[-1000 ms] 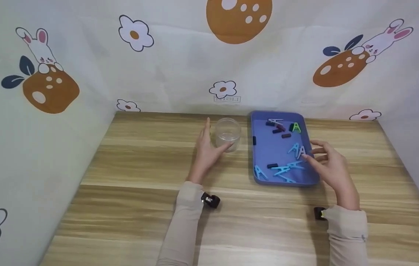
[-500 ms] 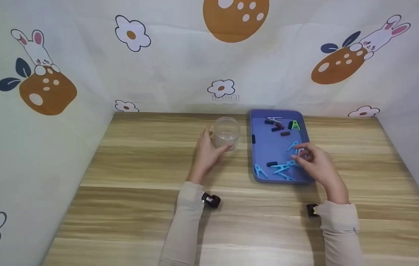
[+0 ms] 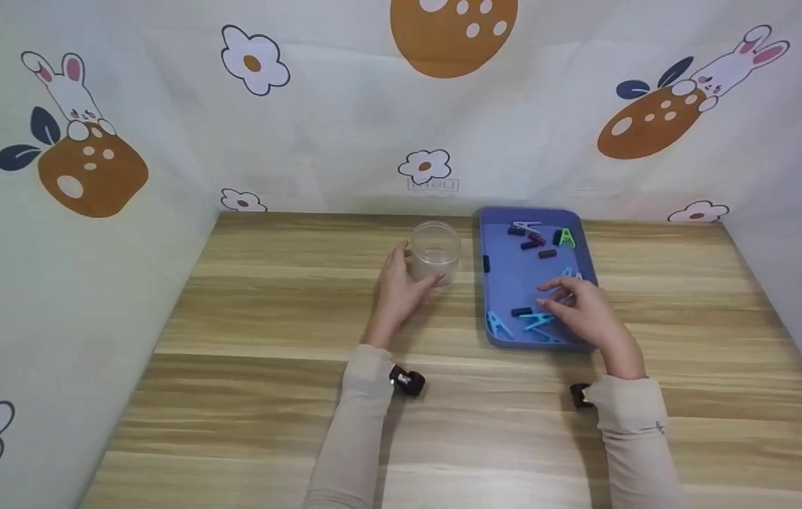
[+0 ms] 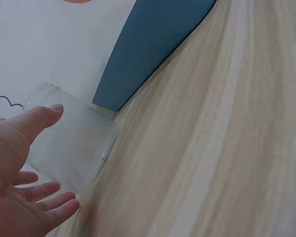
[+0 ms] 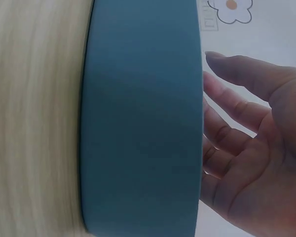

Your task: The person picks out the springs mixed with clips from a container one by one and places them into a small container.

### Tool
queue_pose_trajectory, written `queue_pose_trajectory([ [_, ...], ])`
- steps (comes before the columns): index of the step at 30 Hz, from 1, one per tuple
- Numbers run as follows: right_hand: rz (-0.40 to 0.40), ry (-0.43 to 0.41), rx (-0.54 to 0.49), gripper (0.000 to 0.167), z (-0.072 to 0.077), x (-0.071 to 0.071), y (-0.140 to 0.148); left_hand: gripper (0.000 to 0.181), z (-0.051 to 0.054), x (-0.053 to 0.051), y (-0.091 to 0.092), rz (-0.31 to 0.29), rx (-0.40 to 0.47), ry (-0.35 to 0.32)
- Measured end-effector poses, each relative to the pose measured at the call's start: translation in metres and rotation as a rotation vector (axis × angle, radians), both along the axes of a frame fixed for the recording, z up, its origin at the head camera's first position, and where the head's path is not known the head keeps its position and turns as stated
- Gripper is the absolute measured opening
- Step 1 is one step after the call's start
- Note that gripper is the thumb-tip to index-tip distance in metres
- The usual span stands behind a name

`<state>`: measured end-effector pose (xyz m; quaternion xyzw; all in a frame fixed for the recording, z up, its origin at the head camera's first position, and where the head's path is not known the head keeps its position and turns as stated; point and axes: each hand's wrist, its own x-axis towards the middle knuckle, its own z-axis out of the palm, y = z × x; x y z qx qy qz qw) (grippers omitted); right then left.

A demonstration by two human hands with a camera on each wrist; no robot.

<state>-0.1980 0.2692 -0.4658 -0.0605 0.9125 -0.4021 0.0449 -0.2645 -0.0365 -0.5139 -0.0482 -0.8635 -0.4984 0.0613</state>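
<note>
A clear, round, open-topped plastic jar (image 3: 436,258) stands upright on the wooden table. My left hand (image 3: 399,290) holds it loosely, thumb at the near side and fingers curved along its left side. To the right of the jar lies a blue shallow tray (image 3: 517,283), holding several small clips and short dark cylinders. Over the tray's near right part hovers my right hand (image 3: 581,311), fingers loosely bent, thumb and index tips apart, nothing visible between them. Below its fingertips are light blue clips (image 3: 537,322) and a black cylinder (image 3: 521,312). In the right wrist view the tray wall (image 5: 140,118) hides its fingertips.
At the tray's far end lie a green clip (image 3: 567,238), a pale lavender clip (image 3: 526,226) and several dark cylinders (image 3: 547,254). Another light blue clip (image 3: 497,325) rests by the near left corner. A printed cloth wall (image 3: 330,141) stands behind the table.
My right hand has moved left from the tray's right edge to over its inside. The left fingers have bent in towards the jar. The jar and tray stay put.
</note>
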Motion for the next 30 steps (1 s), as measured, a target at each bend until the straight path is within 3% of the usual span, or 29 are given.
queue_pose_trajectory([
  [10, 0.034, 0.020, 0.078, 0.017, -0.006, -0.005, -0.008, 0.078, -0.001, -0.002, -0.001, -0.011, 0.047, 0.033],
  [20, 0.070, -0.005, 0.066, 0.016, -0.013, -0.008, -0.012, 0.075, -0.002, -0.003, 0.000, -0.013, 0.034, 0.058],
  [30, 0.045, -0.001, 0.114, 0.011, -0.022, -0.009, -0.015, 0.073, -0.003, -0.003, 0.001, -0.017, 0.018, 0.050],
])
